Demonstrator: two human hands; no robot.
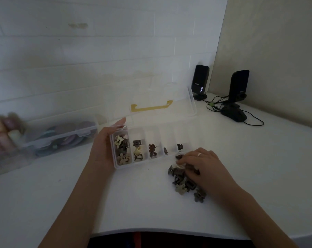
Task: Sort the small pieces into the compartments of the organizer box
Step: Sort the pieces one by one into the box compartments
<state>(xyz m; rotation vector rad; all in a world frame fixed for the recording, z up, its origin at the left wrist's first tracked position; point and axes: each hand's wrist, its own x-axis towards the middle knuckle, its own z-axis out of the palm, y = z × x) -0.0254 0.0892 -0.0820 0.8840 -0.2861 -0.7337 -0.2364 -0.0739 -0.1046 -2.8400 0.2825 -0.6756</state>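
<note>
A clear organizer box (152, 161) lies open on the white table, its lid (151, 102) with a yellow handle tipped back. Its row of compartments holds small hair clips: several in the leftmost (121, 149), a few in the second (138, 150), brown ones in the third (152, 150), one each in the fourth (165, 150) and fifth (180, 147). My left hand (105, 149) grips the box's left end. My right hand (199, 165) rests on a loose pile of dark and beige clips (185, 183) right of the box, fingers pinching a brown clip (179, 156).
A second clear box with round coloured items (62, 135) and blurred coloured rolls (3, 133) stand at the left. Two black speakers (199, 81) (239, 86), a black mouse (233, 113) and cables lie at the back right. The table's front edge (169, 230) is near me.
</note>
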